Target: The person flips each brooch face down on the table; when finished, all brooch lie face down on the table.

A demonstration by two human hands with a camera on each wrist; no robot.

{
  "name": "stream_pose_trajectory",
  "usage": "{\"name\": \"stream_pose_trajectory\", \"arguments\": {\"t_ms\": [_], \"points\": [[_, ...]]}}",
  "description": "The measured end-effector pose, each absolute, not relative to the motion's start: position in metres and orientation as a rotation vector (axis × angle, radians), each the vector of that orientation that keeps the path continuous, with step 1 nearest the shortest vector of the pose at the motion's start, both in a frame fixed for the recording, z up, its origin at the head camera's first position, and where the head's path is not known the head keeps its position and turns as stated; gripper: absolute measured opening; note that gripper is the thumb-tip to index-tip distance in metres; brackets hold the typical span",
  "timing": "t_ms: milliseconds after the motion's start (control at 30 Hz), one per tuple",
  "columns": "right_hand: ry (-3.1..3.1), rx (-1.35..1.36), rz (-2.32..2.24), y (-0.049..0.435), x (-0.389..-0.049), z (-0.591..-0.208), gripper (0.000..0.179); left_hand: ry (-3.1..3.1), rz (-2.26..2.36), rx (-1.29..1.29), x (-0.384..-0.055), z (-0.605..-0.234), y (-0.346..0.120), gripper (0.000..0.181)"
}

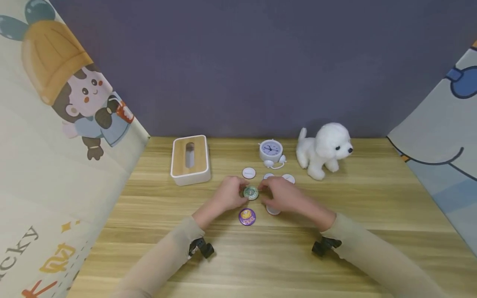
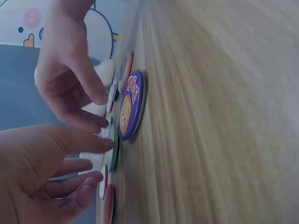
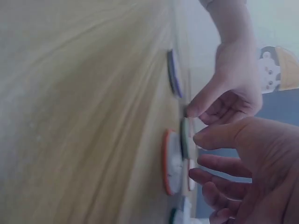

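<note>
Centrally placed: green badge between two bare hands

Left hand (image 1: 232, 193): at the badge's left side; thumb reaching to the rim, fingers loosely bent, with a gap to the thumb.
Right hand (image 1: 282, 193): at the badge's right side; thumb and fingers spread apart and relaxed, pinching nothing, tips near the rim.
Green badge (image 1: 251, 193): one, round, patterned face up; flat on the table between both sets of fingertips. Whether the left thumb presses it cannot be told.
Purple badge (image 1: 247, 217): one, round, yellow figure on its face; on the person's side of the green badge, just beyond the left hand's reach.
White discs, four: one (image 1: 249, 173) beyond the green badge; one (image 1: 273, 210) partly under the right hand, orange-red edge (image 3: 165, 163) visible from the right wrist; two (image 1: 268, 176) (image 1: 288, 179) beyond the right hand, the nearer-to-centre one partly hidden by it.
Alarm clock (image 1: 271, 149): white, round dial, beyond the discs.
Plush dog (image 1: 323, 150): white, right of the clock.
Tissue box (image 1: 190, 159): white, wood-toned top with slot, far left.
Table (image 1: 238, 265): wood-grained, bearing all the above.
</note>
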State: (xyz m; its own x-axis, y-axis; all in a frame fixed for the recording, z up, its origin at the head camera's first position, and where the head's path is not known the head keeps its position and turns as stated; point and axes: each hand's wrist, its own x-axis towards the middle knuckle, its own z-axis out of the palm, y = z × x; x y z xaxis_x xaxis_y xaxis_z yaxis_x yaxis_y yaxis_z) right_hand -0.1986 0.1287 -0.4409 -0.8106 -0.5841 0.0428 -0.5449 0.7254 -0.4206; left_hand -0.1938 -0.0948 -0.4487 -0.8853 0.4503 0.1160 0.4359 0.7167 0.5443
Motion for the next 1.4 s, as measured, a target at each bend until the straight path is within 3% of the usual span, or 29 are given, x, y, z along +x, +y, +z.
{"name": "stream_pose_trajectory", "arguments": {"t_ms": [200, 433, 967, 1400], "points": [[2.824, -0.917, -0.615, 0.116, -0.202, -0.447, 0.035, 2.869, 0.820, 0.841, -0.192, -0.449, -0.098, 0.023], [2.813, -0.960, -0.780, 0.116, -0.201, -0.452, 0.028, 2.929, 0.770, 0.870, -0.191, -0.453, -0.097, 0.029], [2.818, -0.969, -1.086, 0.143, -0.205, -0.433, 0.023, 2.590, 1.775, 0.618, -0.190, -0.446, -0.093, 0.033], [2.891, -1.067, -1.289, 0.143, -0.201, -0.429, 0.012, 2.642, 2.049, 0.796, -0.188, -0.439, -0.083, 0.028]]}}
